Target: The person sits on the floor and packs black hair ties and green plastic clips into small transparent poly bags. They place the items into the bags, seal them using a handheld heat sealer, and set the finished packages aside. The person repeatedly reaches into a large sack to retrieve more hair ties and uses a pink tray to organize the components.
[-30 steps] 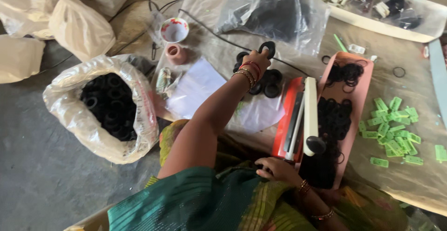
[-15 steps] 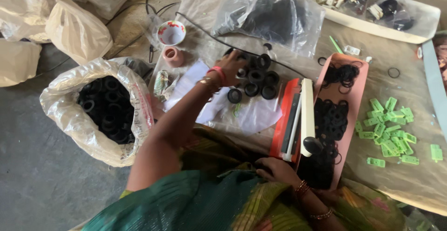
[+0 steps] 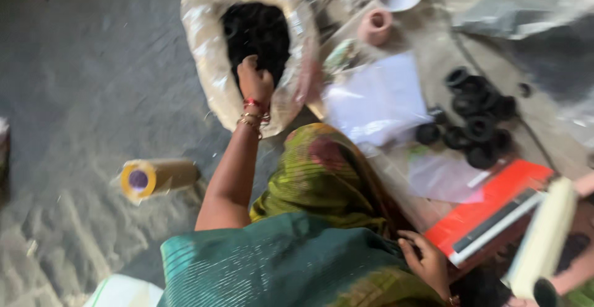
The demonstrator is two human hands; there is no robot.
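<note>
The person wears a teal-green sari (image 3: pixel 278 257) with fine shimmering stripes, and a draped part in olive-green and yellow with reddish patches (image 3: pixel 328 171). The left arm is bare; its wrist carries red and gold bangles (image 3: pixel 252 114) just below the left hand (image 3: pixel 255 79). The right hand (image 3: pixel 424 260) is bare.

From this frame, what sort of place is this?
Probably an informal floor workshop for small-parts assembly or packing. A plastic sack holds black rubber rings, into which the left hand reaches; more loose rings lie on a sheet beside a red tabletop tool.
</note>
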